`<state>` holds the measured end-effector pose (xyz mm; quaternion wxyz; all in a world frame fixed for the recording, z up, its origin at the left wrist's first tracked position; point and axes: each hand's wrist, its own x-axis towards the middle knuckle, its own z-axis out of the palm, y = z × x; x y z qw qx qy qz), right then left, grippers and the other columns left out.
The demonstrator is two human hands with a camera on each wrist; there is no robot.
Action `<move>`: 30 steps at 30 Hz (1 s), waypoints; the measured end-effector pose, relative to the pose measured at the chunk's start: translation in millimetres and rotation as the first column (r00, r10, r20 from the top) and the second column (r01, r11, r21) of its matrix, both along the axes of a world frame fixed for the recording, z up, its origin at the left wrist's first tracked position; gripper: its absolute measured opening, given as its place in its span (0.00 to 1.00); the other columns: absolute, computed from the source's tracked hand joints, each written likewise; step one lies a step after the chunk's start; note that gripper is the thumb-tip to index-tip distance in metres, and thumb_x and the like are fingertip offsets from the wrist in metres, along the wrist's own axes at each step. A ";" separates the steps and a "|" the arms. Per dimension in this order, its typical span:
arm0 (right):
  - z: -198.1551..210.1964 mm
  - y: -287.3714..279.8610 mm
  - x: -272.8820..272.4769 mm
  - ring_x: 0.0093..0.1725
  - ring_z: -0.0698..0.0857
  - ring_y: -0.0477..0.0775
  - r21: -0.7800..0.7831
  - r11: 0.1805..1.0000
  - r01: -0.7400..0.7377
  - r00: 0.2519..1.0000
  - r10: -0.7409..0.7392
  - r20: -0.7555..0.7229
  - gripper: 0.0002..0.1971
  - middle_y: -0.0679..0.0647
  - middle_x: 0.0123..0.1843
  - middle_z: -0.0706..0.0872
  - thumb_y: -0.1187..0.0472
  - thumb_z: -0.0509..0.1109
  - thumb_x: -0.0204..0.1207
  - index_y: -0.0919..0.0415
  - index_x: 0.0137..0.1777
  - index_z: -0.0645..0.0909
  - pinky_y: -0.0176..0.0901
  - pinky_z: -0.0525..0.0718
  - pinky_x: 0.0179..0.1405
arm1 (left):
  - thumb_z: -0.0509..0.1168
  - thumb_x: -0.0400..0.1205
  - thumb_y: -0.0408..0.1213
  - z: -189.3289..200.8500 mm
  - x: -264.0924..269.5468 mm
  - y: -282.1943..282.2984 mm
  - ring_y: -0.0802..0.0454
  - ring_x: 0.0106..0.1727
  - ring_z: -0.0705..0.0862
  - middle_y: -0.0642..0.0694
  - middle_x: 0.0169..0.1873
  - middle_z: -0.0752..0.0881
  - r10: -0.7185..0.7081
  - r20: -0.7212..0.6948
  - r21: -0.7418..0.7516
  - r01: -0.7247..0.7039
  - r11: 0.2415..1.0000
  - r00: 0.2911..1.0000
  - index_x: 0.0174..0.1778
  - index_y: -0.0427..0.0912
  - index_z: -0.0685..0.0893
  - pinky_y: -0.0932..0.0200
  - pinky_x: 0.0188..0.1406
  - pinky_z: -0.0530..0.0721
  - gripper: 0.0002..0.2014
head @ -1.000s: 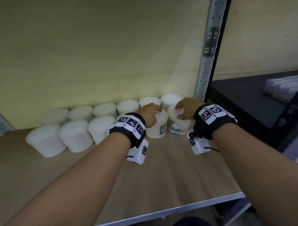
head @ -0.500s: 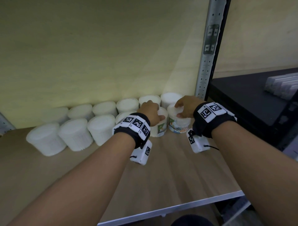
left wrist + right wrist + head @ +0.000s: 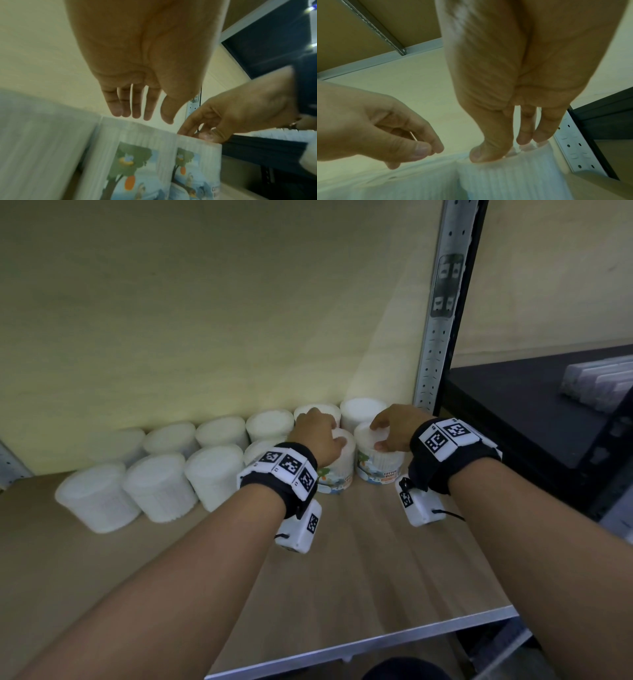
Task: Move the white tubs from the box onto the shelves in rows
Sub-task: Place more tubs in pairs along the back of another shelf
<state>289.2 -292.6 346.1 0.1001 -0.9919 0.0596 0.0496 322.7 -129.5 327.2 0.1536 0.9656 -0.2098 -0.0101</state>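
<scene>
Two labelled white tubs stand side by side at the right end of the front row on the wooden shelf [image 3: 342, 577]. My left hand [image 3: 318, 433] hovers just over the left tub [image 3: 339, 470]. In the left wrist view this hand [image 3: 150, 116] has straight fingers with a gap above the tub [image 3: 133, 155], and it holds nothing. My right hand [image 3: 390, 429] lies over the right tub [image 3: 376, 463]. Its thumb touches the lid's rim and its fingertips sit at the lid's top [image 3: 501, 147]. The box is out of view.
Two rows of plain white tubs [image 3: 154, 487] run along the pale back wall to the left. A perforated metal upright [image 3: 442, 302] stands just right of the tubs. Beyond it a dark shelf [image 3: 531, 412] carries white packs [image 3: 599, 381]. Bare shelf board lies in front of the rows.
Both tubs have been set further back in line with the front row. My left hand has let go of its tub and lifted off; my right hand's hold has loosened to a touch.
</scene>
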 end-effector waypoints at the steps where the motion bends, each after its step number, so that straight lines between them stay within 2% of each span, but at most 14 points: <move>1: -0.1 0.0 0.0 0.72 0.77 0.56 0.002 1.000 0.000 1.000 0.000 0.002 0.26 0.54 0.74 0.77 0.54 0.73 0.76 0.56 0.74 0.76 0.44 0.75 0.68 | 0.63 0.81 0.51 -3.2 -0.9 -2.0 0.40 0.73 0.71 0.38 0.71 0.72 0.027 0.009 0.043 -0.028 0.999 1.000 0.72 0.38 0.75 0.48 0.72 0.73 0.27; 3: -0.3 -0.2 0.2 0.71 0.77 0.57 0.006 1.000 0.000 1.000 0.000 0.003 0.26 0.55 0.73 0.77 0.54 0.73 0.76 0.57 0.74 0.76 0.44 0.75 0.68 | 0.62 0.81 0.55 -7.2 -2.5 -5.0 0.39 0.73 0.69 0.37 0.71 0.70 0.049 0.008 0.120 -0.050 0.992 0.999 0.73 0.38 0.73 0.46 0.71 0.72 0.30; 7: -1.5 -1.1 1.9 0.71 0.77 0.57 0.014 1.000 0.001 1.000 -0.001 -0.002 0.26 0.55 0.73 0.77 0.55 0.74 0.75 0.57 0.73 0.76 0.44 0.75 0.68 | 0.62 0.81 0.54 -4.8 -1.4 -6.1 0.40 0.73 0.70 0.37 0.72 0.70 0.037 -0.016 0.142 -0.034 0.989 0.999 0.74 0.37 0.72 0.45 0.71 0.73 0.31; 11: -1.7 -1.1 1.8 0.71 0.77 0.57 0.008 1.000 -0.001 1.000 0.001 -0.004 0.26 0.56 0.73 0.77 0.54 0.74 0.75 0.57 0.74 0.76 0.44 0.75 0.68 | 0.63 0.83 0.47 5.1 -4.1 -3.7 0.42 0.73 0.73 0.39 0.74 0.72 -0.022 -0.065 0.135 0.031 0.990 0.998 0.75 0.37 0.73 0.50 0.72 0.74 0.27; 18: -1.8 0.0 0.9 0.71 0.77 0.57 -0.002 1.000 0.001 1.000 -0.001 0.002 0.26 0.55 0.73 0.77 0.54 0.73 0.75 0.56 0.73 0.76 0.45 0.75 0.68 | 0.64 0.83 0.37 11.5 -1.7 2.6 0.46 0.78 0.69 0.44 0.79 0.68 -0.088 -0.162 0.107 0.106 0.989 0.983 0.80 0.41 0.66 0.57 0.75 0.67 0.28; 23: -1.4 0.7 0.6 0.71 0.77 0.57 -0.007 1.000 0.005 1.000 -0.005 0.003 0.26 0.55 0.73 0.77 0.54 0.73 0.75 0.56 0.74 0.76 0.45 0.74 0.70 | 0.66 0.82 0.38 9.9 0.2 6.6 0.47 0.78 0.69 0.45 0.78 0.69 -0.091 -0.180 0.072 0.105 0.992 0.979 0.79 0.42 0.68 0.57 0.76 0.66 0.28; 30: 2.1 2.8 -1.9 0.70 0.78 0.57 -0.030 1.000 0.001 1.000 -0.002 -0.006 0.26 0.55 0.72 0.77 0.54 0.74 0.74 0.57 0.73 0.77 0.44 0.75 0.67 | 0.67 0.82 0.39 12.1 -3.6 8.9 0.47 0.77 0.71 0.45 0.77 0.71 -0.108 -0.163 0.082 0.123 0.989 0.981 0.78 0.43 0.70 0.56 0.76 0.68 0.28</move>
